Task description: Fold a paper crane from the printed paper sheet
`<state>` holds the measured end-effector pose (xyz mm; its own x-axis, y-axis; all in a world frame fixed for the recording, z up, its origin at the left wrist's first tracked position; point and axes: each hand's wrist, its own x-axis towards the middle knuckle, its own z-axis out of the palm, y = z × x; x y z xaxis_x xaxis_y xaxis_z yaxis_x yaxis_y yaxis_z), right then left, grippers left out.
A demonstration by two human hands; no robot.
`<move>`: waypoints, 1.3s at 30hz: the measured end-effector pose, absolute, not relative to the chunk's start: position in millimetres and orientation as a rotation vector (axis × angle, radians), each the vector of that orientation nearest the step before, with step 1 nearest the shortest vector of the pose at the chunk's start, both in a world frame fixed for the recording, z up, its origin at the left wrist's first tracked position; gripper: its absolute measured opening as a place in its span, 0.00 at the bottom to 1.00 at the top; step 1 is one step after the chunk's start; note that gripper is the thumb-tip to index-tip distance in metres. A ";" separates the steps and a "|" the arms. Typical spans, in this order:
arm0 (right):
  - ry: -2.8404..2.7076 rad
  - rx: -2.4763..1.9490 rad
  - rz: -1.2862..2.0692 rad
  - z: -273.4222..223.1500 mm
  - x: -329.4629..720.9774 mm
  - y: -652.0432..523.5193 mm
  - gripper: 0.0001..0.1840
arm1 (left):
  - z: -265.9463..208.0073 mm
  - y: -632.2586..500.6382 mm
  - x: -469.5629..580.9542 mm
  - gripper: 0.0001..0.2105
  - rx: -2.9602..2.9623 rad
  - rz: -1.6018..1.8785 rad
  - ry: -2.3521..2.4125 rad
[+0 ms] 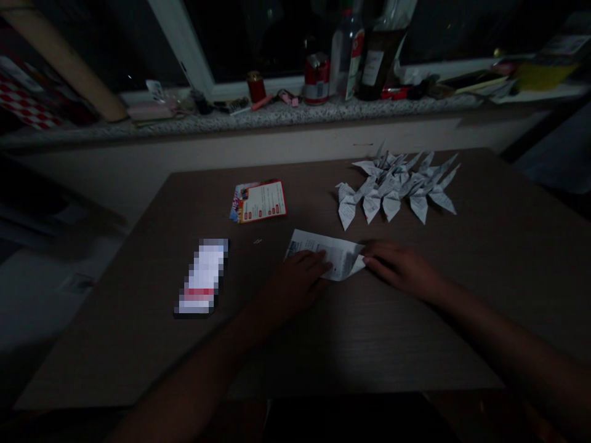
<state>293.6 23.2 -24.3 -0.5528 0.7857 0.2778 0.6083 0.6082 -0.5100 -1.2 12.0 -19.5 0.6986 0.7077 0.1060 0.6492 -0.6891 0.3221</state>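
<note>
head view showed the left hand (295, 280) pressed flat on a printed paper sheet (325, 253) lying on the counter (138, 320); the right hand (399, 267) touched the sheet's right edge with fingers extended, gripping nothing; folded paper cranes (397, 184) lay clustered beyond; a red leaflet (258, 201) and a phone (203, 277) lay left.

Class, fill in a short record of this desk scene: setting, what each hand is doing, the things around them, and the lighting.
Setting: brown table below a cluttered window ledge
Left hand: flat on a printed paper sheet
Right hand: fingertips at the sheet's right edge
Behind the sheet: cluster of folded paper cranes
Left of the sheet: red card, blurred phone
On the ledge: red can, bottles
Lighting: dim
</note>
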 end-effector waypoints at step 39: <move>-2.229 -1.495 0.213 -45.2 252.8 50.2 0.08 | -13.9 -1.8 8.2 0.19 2.721 0.240 0.828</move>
<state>252.8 50.2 -45.2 -0.3148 0.9083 0.2757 0.8397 0.4019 -0.3652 8.2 -1.8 -13.9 0.8213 0.5655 0.0747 0.5180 -0.7942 0.3177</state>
